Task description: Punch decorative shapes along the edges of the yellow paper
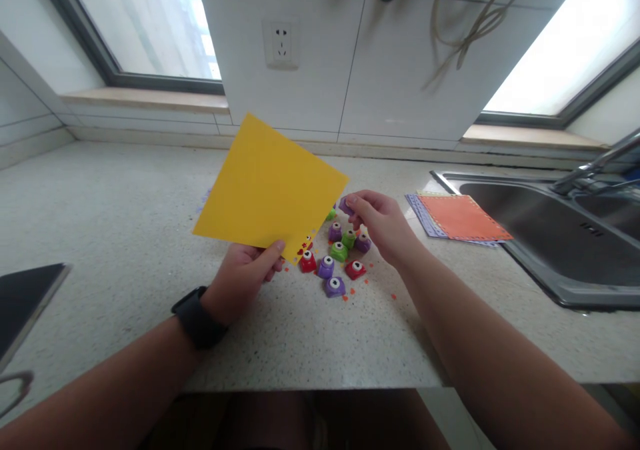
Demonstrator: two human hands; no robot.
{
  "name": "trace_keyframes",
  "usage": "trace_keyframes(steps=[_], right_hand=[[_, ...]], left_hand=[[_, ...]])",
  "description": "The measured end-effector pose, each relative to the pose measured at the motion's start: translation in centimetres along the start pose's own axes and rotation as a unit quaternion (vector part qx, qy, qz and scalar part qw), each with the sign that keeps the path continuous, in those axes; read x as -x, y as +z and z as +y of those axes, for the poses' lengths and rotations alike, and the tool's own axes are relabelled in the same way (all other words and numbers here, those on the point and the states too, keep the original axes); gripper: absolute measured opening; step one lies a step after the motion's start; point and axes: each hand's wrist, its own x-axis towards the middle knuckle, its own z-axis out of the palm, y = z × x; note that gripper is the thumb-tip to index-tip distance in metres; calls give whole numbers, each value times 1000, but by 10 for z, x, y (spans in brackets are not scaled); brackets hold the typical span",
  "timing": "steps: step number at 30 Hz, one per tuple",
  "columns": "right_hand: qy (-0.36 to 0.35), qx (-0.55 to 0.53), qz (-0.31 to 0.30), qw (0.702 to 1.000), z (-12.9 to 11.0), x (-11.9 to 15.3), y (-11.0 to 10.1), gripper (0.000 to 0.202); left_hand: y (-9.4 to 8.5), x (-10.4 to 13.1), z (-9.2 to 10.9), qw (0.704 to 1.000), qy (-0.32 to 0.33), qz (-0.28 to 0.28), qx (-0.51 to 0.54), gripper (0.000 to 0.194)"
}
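A yellow sheet of paper (pixel 273 187) is held up over the counter, its lower edge pinched by my left hand (pixel 253 267). Small holes run along the sheet's lower right edge near its bottom corner. My right hand (pixel 375 220) is closed on a purple craft punch (pixel 345 205) just right of the sheet. Below lie several more small punches: a red one (pixel 307 261) by the paper's corner, another red one (pixel 355 270), a green one (pixel 339 251) and purple ones, such as one nearest me (pixel 335 287). Orange paper bits (pixel 353 291) are scattered around them.
An orange sheet (pixel 465 217) with punched edges lies on purple sheets (pixel 423 217) at the right, beside a steel sink (pixel 540 237). A dark flat object (pixel 30 303) rests at the left edge. The tiled wall (pixel 320 57) stands behind the counter (pixel 125 203).
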Motion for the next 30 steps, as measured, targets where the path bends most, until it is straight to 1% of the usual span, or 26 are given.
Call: trace_keyframes(steps=[2, 4, 7, 10, 14, 20, 23, 27, 30], right_hand=[[-26, 129, 24, 991, 4, -4, -5, 35], [-34, 234, 43, 971, 6, -7, -10, 34], [-17, 320, 44, 946, 8, -11, -17, 31], [17, 366, 16, 930, 9, -13, -21, 30], [50, 396, -15, 917, 10, -13, -22, 27], [24, 423, -75, 903, 13, -13, -24, 22], [15, 427, -99, 899, 15, -12, -24, 17], [12, 421, -122, 899, 16, -11, -22, 16], [11, 406, -127, 905, 16, -9, -21, 16]], left_hand=[[0, 0, 0, 1000, -8, -1, 6, 33], [0, 0, -2, 1000, -12, -8, 11, 33], [-1, -1, -4, 1000, -14, -21, 10, 33], [-2, -2, -6, 999, -11, -32, 7, 34], [-4, -4, -9, 998, -12, -57, 23, 32], [-6, -7, -17, 995, -5, -81, 57, 27], [-7, -7, -21, 994, -6, -83, 68, 26], [-8, -7, -23, 993, -4, -90, 75, 21], [-8, -8, -24, 992, -2, -98, 73, 20]])
